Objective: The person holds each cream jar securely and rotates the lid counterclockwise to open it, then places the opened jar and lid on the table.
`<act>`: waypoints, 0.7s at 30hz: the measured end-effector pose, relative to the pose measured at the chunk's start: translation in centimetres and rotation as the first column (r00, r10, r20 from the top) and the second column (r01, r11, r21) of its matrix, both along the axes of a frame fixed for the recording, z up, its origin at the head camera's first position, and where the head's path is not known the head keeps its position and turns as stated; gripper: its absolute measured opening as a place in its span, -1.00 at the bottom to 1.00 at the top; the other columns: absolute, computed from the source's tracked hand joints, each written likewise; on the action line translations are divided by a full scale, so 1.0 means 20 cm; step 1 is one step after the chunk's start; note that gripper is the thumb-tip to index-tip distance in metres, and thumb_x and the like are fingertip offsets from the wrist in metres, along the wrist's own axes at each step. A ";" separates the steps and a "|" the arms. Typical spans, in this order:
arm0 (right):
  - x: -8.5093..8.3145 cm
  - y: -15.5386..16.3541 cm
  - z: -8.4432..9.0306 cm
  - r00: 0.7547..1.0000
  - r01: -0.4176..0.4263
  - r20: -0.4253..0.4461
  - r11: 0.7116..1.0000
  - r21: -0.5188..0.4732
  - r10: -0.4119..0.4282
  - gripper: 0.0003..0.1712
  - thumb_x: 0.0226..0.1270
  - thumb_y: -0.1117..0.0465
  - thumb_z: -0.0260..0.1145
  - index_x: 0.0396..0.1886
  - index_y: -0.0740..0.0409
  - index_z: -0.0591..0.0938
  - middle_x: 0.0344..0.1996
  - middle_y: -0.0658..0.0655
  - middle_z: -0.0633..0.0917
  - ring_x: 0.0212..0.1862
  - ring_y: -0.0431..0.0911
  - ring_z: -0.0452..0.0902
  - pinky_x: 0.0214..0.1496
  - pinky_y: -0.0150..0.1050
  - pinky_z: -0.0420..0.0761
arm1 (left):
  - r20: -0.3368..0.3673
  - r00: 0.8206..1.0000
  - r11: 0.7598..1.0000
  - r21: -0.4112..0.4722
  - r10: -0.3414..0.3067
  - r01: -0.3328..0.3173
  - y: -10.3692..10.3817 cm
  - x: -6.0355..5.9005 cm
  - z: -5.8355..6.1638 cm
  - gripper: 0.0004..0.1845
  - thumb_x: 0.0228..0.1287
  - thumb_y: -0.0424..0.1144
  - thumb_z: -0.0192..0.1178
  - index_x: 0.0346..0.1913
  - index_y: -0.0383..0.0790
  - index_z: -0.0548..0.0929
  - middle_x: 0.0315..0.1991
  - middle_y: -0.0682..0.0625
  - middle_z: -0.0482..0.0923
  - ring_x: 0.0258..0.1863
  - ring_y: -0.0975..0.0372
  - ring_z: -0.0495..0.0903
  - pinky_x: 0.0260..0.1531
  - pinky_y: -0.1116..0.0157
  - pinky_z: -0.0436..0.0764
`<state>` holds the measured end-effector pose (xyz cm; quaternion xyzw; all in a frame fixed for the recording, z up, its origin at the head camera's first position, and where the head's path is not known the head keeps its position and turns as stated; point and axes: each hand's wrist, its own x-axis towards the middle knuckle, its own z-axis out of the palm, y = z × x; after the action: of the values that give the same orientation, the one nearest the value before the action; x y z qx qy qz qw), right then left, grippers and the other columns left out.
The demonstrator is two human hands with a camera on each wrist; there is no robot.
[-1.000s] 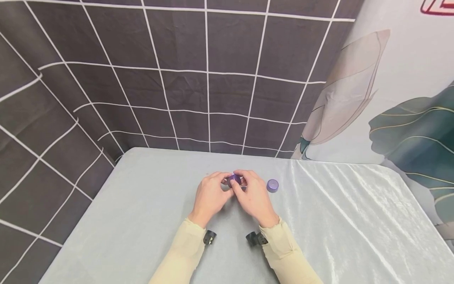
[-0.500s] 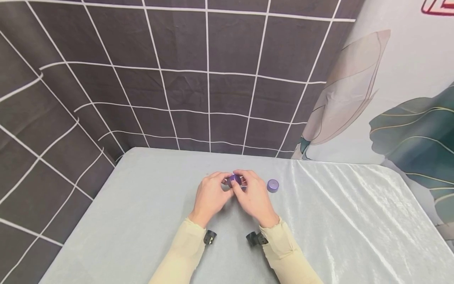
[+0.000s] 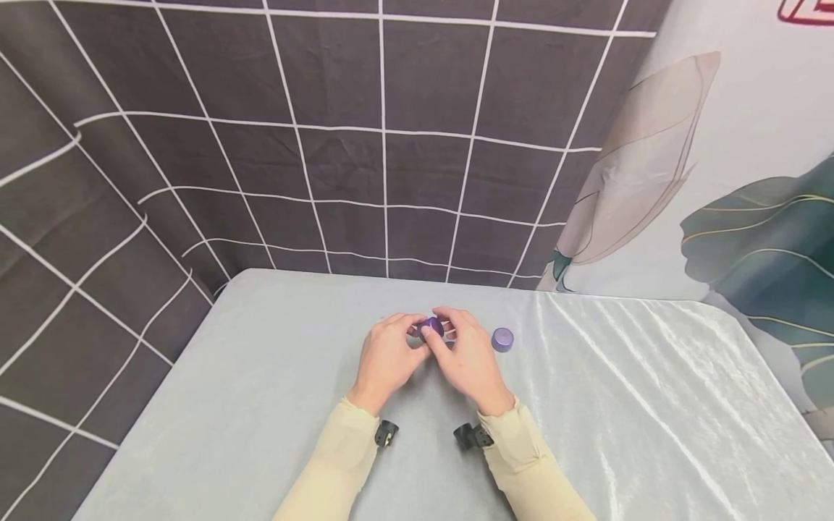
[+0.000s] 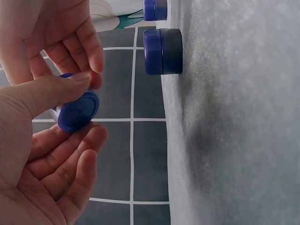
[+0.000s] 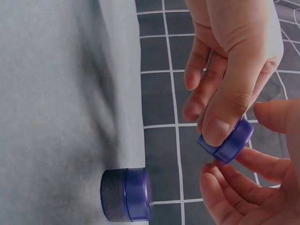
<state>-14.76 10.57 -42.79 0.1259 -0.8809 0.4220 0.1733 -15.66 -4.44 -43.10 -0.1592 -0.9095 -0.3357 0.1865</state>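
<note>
Purple cap (image 3: 431,328), grey cloth (image 3: 260,405), seemingly black-banded purple jar (image 5: 125,195).

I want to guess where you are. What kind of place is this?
Probably a makeshift filming corner, not a real kitchen: a table under shiny cloth, a grid-patterned sheet hung behind, and a leaf-print curtain.

In the head view the small purple lid (image 3: 431,328) is mostly hidden between the fingers (image 3: 449,318) of both hands, and it is too small to see well. In the left wrist view another purple jar (image 4: 155,9), past the fingers (image 4: 91,47), is cut off by the top edge. The jar (image 5: 126,194) below the fingers (image 5: 220,122) in the right wrist view looks blurry.
</note>
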 end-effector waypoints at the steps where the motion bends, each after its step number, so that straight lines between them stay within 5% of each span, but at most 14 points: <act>1: 0.00 0.00 0.00 1.000 0.000 -0.001 1.000 0.001 0.000 -0.54 0.32 0.09 0.40 0.11 0.27 0.65 -0.16 0.16 0.69 -0.17 -0.03 0.62 -0.10 -0.11 0.62 | -0.002 1.000 1.000 -0.001 -0.001 0.001 0.00 0.00 0.00 -0.62 0.01 -0.19 0.52 -0.07 -0.21 0.78 -0.22 -0.01 0.75 -0.30 0.19 0.70 -0.22 0.18 0.62; 21: 0.00 -0.01 -0.01 0.999 0.051 0.009 0.999 0.010 -0.051 -0.56 0.32 0.05 0.39 0.05 0.27 0.68 -0.27 0.15 0.68 -0.28 -0.05 0.56 -0.20 -0.13 0.55 | -0.004 1.000 1.000 -0.014 -0.007 0.007 0.02 0.00 0.00 -0.64 0.03 -0.22 0.51 -0.06 -0.21 0.78 -0.23 0.02 0.76 -0.31 0.23 0.71 -0.20 0.17 0.63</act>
<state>-14.77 10.33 -43.03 0.1023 -0.8867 0.4137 0.1791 -15.65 -4.11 -43.07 -0.1646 -0.9108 -0.3296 0.1862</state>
